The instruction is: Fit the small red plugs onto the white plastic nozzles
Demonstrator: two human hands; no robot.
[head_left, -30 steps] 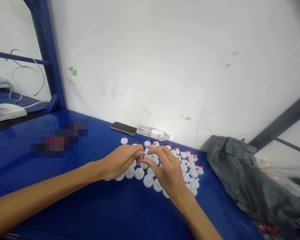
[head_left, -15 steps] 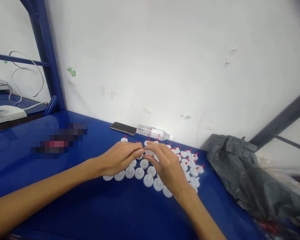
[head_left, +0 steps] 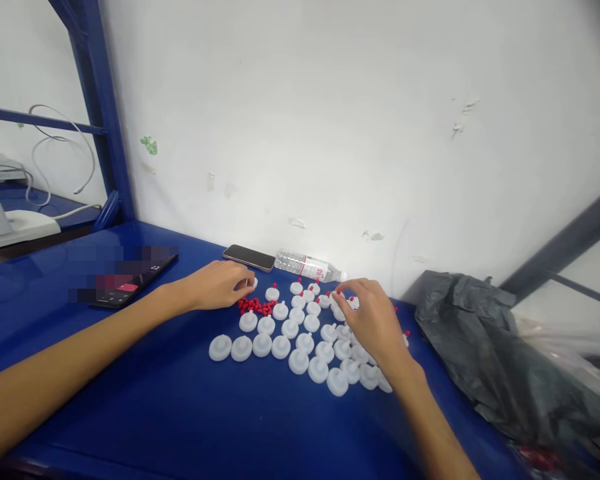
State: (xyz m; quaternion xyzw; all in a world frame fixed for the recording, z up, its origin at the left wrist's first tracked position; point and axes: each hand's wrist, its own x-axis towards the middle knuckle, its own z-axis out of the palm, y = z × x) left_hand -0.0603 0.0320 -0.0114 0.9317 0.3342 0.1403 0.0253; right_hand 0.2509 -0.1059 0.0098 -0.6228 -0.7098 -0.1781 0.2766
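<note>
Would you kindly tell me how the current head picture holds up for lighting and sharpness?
In the head view, the white wall is bright, while the extreme top-right corner darkens; in the head view, blocky pixelation hides part of the left phone; also in the head view, the loose red caps look soft and hard to separate.

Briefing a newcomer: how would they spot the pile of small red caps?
On the blue tabletop, find the round white plastic pieces. The pile of small red caps lies among them, pictured just below the left hand. Unlike red tips on some pieces, these caps sit bunched together.
</note>
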